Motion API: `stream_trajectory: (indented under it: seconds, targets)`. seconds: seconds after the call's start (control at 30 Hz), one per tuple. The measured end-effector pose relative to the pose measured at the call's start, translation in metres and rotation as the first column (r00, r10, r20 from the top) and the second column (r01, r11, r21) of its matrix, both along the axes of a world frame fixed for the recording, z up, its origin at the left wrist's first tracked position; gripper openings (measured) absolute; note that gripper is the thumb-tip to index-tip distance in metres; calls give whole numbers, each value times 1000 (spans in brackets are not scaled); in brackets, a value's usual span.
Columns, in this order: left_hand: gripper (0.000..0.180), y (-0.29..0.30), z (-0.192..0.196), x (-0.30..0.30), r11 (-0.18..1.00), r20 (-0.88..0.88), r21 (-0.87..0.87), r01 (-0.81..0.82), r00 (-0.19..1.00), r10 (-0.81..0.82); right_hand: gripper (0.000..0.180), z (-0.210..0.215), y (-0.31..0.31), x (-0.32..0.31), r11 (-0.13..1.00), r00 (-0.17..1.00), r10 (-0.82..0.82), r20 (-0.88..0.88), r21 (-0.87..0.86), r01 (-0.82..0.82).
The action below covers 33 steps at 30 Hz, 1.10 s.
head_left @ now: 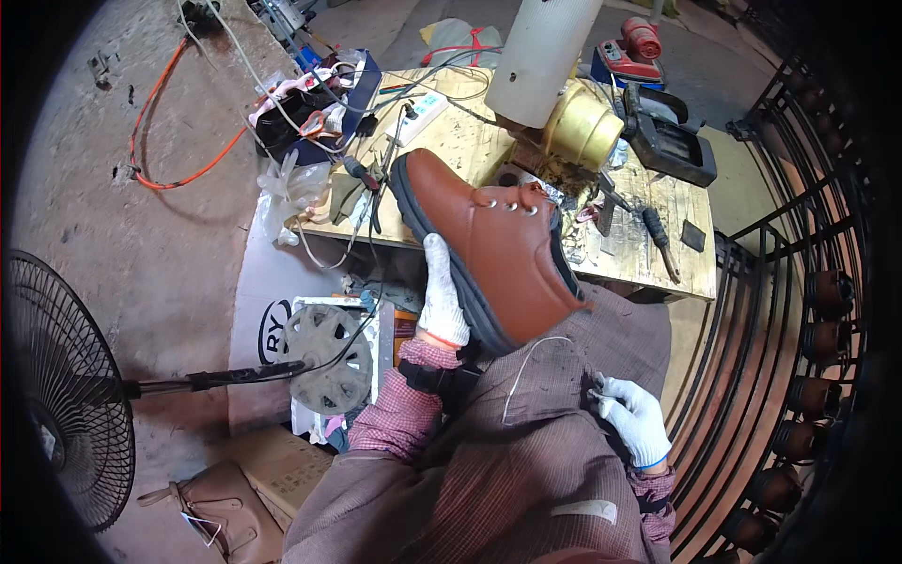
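Observation:
A brown lace-up shoe [493, 249] with a thick black sole is raised over my lap, tilted, its toe up and to the left. My left hand [442, 291], in a white glove, grips it along the sole. Lower down to the right, my gloved right hand [631, 414] rests by my thigh with its fingers drawn together; a small dark bit shows at the fingertips, too unclear to name. Between the two hands a thin white thread [515, 381] curves over the brown apron [526, 451] on my lap.
Ahead stands a wooden workbench [442, 85] with a pale upright pipe [540, 66], a yellow cylinder [583, 127], a black tray [672, 141] and a dark-handled tool [658, 240]. A fan [66, 404] is at left. Racks [752, 320] of shoes line the right.

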<state>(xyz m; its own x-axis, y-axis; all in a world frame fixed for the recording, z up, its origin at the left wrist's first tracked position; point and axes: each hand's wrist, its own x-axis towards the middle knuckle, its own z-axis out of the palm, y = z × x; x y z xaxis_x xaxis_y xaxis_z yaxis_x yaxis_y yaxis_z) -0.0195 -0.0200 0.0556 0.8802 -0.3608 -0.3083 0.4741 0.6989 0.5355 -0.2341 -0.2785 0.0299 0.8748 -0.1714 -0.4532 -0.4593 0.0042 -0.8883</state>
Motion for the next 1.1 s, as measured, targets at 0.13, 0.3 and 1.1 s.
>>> stream_trajectory:
  seconds: [0.13,0.3,1.1]
  targets:
    - [81,-9,-20,28,974,87,218,-57,995,39,25,-1,-2,-8,998,998,-52,-18,23,52]
    - [100,-21,-9,44,882,144,413,-227,973,182,25,-10,-5,-10,996,997,-78,-5,33,78]
    - [121,-34,62,94,596,479,483,-641,763,433,35,-3,-8,35,925,960,218,177,-352,-145]
